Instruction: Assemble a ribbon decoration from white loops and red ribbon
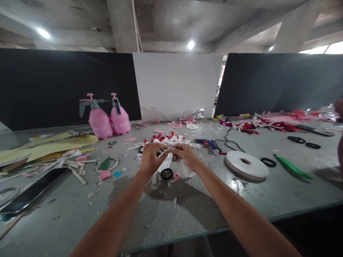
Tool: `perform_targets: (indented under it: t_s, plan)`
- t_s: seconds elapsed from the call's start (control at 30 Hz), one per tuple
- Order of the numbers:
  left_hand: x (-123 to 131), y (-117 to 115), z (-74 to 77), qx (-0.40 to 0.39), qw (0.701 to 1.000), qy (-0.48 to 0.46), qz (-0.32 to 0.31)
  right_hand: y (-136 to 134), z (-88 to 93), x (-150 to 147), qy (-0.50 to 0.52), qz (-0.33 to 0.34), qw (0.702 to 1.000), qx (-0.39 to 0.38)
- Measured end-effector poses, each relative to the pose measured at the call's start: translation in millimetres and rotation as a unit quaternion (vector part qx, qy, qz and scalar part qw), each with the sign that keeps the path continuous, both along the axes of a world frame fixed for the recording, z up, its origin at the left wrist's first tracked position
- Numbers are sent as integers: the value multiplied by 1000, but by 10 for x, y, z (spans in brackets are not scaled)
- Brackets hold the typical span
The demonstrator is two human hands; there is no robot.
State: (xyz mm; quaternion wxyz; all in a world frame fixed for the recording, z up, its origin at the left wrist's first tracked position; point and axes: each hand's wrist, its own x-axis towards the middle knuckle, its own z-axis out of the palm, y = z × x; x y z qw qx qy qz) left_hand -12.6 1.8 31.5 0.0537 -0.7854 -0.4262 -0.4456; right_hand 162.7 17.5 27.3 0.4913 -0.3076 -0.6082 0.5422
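A grey table (150, 217) spreads beneath the person's fingers. Well to their right lies a broad white roll (258, 167). The left hand (151, 158) and right hand (187, 156) meet, fingertips apparently pinching the upper end of a white ribbon (164, 163) that trails just below them. It looks light, limp and perhaps slippery, best gripped flat near its end. Nearer the person than the fingers sits a black ring (167, 174).

Left fingers (157, 146), right fingers (179, 148) together pinch white ribbon (164, 163).
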Motion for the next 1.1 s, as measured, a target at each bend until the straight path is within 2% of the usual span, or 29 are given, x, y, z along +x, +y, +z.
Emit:
perform_targets:
  t_s: [0.13,0.33,0.53,0.83,0.97,1.03,1.1]
  plan:
    - [-26,19,-26,-13,1000,22,-3,6,-7,31,-21,11,1000,-7]
    - [-47,32,-53,-8,997,82,2,84,-104,79,-115,-16,993,13]
    - [-41,55,-107,-17,994,109,-3,132,-147,106,-233,-75,964,107]
    - [-23,53,-110,-37,989,143,27,99,-192,21,-300,-76,936,167]
    - [-39,60,-92,-43,990,124,59,59,-202,-59,-315,-86,925,193]
    - [-79,92,-93,-55,992,91,69,53,-215,-81,-293,-81,933,194]
    - [-126,142,-103,-81,995,35,42,49,-213,-79,-245,-74,951,176]
